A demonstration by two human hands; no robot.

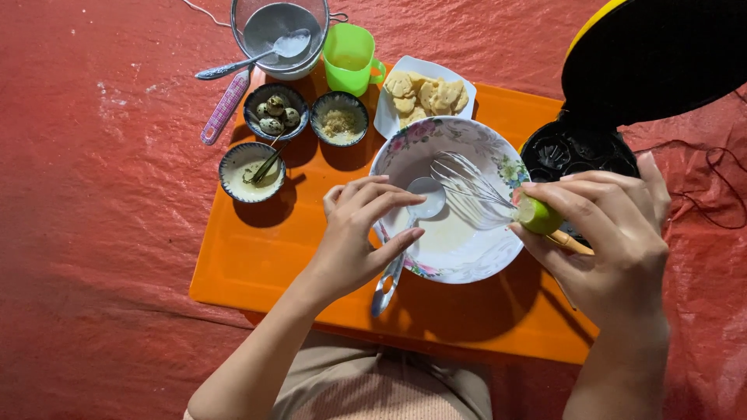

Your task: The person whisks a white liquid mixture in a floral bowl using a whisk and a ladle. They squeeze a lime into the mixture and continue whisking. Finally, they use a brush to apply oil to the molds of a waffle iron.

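A floral white bowl (pixel 405 155) with pale batter stands on an orange tray (pixel 257 257). My left hand (pixel 354 233) rests on the bowl's near rim, its fingers pinching a metal spoon (pixel 424 201) whose handle sticks out over the rim toward me. My right hand (pixel 611 225) grips a wire whisk (pixel 475 194) by its green and orange handle; the wires lie inside the bowl above the batter.
On the tray's far side stand a small bowl of speckled eggs (pixel 275 113), a bowl of crumbs (pixel 339 120), a bowl of pale sauce (pixel 250 173), a green cup (pixel 349 58) and a plate of pale pieces (pixel 424 97). A sieve with spoon (pixel 282 35) sits behind. A black-and-yellow baking appliance (pixel 622 85) stands open at right.
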